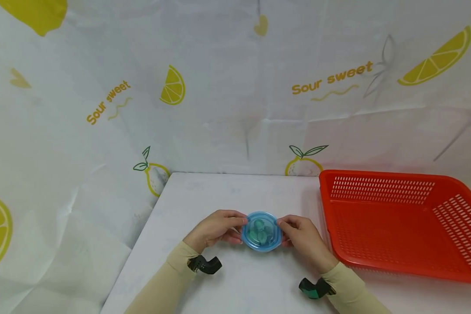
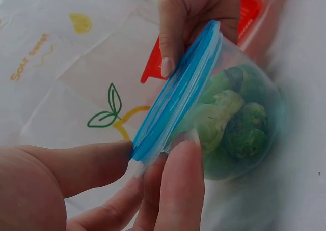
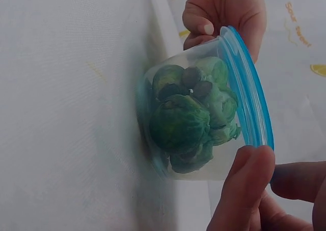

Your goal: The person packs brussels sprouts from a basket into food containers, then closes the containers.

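Between my two hands is a round clear plastic container [image 3: 204, 165] with a translucent blue lid [image 1: 272, 240] on it. Several Brussels sprouts [image 3: 179, 124] show through its wall. My left hand [image 1: 220, 227] pinches the lid's rim on the left, thumb on top and fingers below. On the opposite side my right hand [image 1: 304, 237] pinches the rim in the same way. In the left wrist view the lid [image 2: 178, 93] lies along the container's top, and the sprouts [image 2: 229, 114] sit beneath it. How tightly the lid fits all round I cannot tell.
A red perforated plastic basket [image 1: 380, 226] stands on the right of the white table [image 1: 204, 192], close to my right hand. Behind and to the left hangs a white cloth [image 1: 227, 87] printed with lemons. Each wrist wears a black camera mount [image 1: 205, 264].
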Available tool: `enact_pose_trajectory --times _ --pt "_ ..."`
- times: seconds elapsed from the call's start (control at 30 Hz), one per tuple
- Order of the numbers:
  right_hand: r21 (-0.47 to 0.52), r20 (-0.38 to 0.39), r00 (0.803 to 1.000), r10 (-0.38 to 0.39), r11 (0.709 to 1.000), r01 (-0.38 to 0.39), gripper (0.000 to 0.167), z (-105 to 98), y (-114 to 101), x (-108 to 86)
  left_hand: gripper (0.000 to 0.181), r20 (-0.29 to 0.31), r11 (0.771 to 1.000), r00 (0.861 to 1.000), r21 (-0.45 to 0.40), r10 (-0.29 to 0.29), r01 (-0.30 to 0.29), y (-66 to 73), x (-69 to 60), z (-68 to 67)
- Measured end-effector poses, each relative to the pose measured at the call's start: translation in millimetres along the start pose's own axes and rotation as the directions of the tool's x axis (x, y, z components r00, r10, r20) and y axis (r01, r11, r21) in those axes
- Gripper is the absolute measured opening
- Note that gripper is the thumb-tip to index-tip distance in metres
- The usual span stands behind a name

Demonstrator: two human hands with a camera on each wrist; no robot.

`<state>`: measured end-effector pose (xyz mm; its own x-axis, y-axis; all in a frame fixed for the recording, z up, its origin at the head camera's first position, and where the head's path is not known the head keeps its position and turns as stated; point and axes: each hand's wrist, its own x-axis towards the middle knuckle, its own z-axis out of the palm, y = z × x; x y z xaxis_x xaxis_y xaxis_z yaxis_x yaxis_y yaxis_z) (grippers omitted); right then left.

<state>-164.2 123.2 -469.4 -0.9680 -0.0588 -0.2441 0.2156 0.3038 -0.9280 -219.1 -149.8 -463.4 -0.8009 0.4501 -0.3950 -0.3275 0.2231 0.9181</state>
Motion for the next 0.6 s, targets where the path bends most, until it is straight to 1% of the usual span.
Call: enact_pose_trajectory --times 0.33,0.6 --pt "0.012 -0.011 1.0 0.014 1.0 -0.014 0.026 2.4 -0.3 1.7 0.032 -0.046 0.998 0.998 0.048 0.042 -0.04 -1.6 2.1 3.7" --pt "0.025 -0.017 1.0 0.003 1.0 -0.002 0.026 4.1 -0.8 0.6 0.032 -0.052 0.991 0.996 0.116 0.077 -0.07 -1.4 1.7 6.0"
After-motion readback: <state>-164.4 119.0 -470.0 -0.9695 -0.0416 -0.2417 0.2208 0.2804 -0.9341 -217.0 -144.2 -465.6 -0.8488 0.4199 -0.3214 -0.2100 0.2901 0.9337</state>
